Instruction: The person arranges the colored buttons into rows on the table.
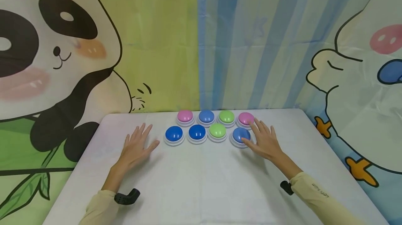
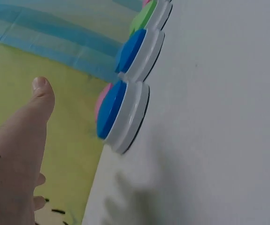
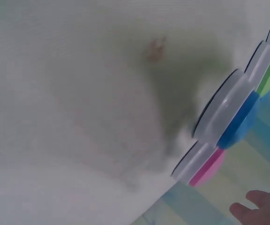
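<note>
Round dome buttons on white bases stand in two rows toward the table's far edge. The front row runs from a dark blue button through another dark blue button and a green button to a lighter blue button. Behind are pink, blue and green buttons, with a second pink button at right. My left hand hovers left of the rows, fingers spread, holding nothing. My right hand, also spread, hovers beside the lighter blue button, its thumb overlapping it in the head view; contact cannot be told.
The white table ends behind the buttons at a yellow and blue striped curtain. A panda picture covers the left side and a white cartoon animal the right. Both wrists carry a black strap mount.
</note>
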The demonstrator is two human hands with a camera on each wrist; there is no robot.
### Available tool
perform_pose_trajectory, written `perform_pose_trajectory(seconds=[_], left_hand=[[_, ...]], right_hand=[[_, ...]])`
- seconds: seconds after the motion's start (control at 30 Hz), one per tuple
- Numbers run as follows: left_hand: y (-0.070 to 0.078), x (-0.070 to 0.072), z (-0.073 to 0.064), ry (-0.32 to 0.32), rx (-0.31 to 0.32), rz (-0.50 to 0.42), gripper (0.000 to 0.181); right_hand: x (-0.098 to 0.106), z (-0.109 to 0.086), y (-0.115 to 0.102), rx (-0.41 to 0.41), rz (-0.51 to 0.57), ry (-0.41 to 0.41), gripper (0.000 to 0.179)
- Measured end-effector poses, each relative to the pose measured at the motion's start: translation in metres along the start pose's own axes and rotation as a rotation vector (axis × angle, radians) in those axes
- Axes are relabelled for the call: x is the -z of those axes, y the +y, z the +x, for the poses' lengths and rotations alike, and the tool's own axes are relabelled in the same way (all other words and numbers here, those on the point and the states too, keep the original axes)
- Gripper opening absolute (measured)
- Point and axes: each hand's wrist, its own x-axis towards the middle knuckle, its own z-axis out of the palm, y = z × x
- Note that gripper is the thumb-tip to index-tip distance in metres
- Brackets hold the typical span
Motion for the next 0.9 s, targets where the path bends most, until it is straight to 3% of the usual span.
perform_pose_trajectory(seconds=[0.23,0.37,0.57,0.9], left_hand=[[0.063,-0.027,0.042,-0.041,-0.164,0.046,0.083],[0.084,-0.044,0.063,-0.057,-0.269,0.113,0.083],[0.093,-0.06,0.079,-0.056,-0.326,0.162,0.084],[0.089,-0.066,0.081,-0.053,-0.361,0.133,0.079]], right_hand=[[-0.025,0.034,-0.056,0.11,0.039,-0.08,0.081],[-0.039,0.051,-0.088,0.215,0.032,-0.148,0.079],[-0.049,0.066,-0.121,0.319,0.014,-0.206,0.075],[-0.067,0.077,-0.125,0.294,0.009,-0.211,0.076]])
